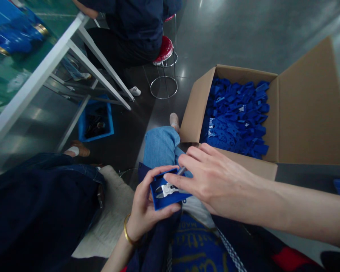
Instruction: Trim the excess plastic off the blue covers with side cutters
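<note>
Over my lap, my left hand (148, 203) grips a small blue plastic box-like part (163, 204) by its sides, its hollow face turned up. Inside that hollow lie the pointed metal jaws of a pair of nippers (166, 190). My right hand (202, 172) is closed round the nippers' handles, which its fingers mostly hide. A grey handle end shows near the index finger. Whether the jaws touch the plastic I cannot tell.
Ahead to the right stands an open cardboard box (303, 113) heaped with blue plastic parts (238, 117). A white-framed table (70, 41), a blue crate (111, 119) and a red stool (166, 49) are at the left and front. Co-workers sit at the left and ahead.
</note>
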`<action>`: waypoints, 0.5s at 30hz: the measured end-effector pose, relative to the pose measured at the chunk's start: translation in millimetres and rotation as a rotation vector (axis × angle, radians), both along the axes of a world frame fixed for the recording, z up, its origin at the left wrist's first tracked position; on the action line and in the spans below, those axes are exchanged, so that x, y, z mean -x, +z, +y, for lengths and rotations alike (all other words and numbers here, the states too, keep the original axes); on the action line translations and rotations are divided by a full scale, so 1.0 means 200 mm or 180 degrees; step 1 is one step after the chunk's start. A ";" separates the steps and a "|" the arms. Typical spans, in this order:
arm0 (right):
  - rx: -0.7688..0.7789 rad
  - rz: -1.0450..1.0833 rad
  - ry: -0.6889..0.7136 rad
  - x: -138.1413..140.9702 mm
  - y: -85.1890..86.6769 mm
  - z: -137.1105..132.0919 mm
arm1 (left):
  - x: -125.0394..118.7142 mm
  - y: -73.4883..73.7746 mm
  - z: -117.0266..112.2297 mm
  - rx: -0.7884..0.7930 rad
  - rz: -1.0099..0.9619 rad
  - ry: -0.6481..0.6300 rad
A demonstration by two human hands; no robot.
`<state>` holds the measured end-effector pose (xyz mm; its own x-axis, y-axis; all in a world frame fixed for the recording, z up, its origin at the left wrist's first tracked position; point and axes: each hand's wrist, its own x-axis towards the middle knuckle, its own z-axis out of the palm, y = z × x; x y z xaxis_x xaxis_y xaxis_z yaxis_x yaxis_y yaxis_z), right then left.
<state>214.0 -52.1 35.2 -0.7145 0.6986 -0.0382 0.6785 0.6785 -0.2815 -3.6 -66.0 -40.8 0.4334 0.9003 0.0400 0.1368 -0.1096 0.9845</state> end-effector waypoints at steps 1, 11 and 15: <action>0.0016 0.0011 -0.0005 0.00 0.00 0.00 | 0.00 0.00 0.00 0.0015 -0.0004 0.0005; 0.0012 0.0014 -0.0026 0.00 -0.01 0.00 | 0.00 -0.02 0.01 -0.0067 -0.0009 -0.0074; 0.0004 0.0030 -0.0015 0.00 -0.01 0.00 | 0.00 -0.01 0.01 -0.0082 0.0058 -0.0055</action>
<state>213.1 -51.5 33.5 -0.7115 0.7020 -0.0323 0.6790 0.6749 -0.2889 -3.5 -64.5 -42.2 0.4499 0.8914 0.0549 0.1527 -0.1373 0.9787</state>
